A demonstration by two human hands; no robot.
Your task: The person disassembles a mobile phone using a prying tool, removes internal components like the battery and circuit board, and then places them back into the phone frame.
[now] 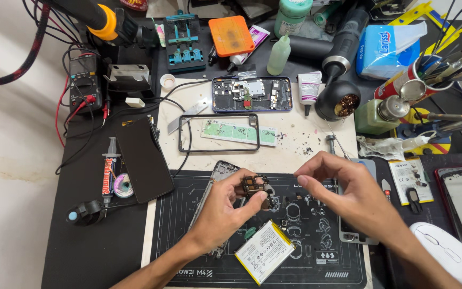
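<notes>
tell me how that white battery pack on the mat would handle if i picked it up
The battery pack looks flat and thin, so it probably won't roll. Its glossy label suggests it may be slippery. Being a thin pouch lying loose on the black mat, it likely bends or punctures easily.

I am looking down at a phone repair bench, a small electronics workshop. A black repair mat (316,267) printed with part outlines covers the near part of the table. An opened phone body (252,94) with its boards bare lies further back, next to a bare phone frame (218,134). A multimeter (84,80) with red leads sits at the left, and a blue board-holding jig (181,43) at the back. I also see a brass-wool tip cleaner (339,104), a syringe of paste (110,166), a cup of hand tools (429,69) and a loose phone battery (264,251).
</notes>
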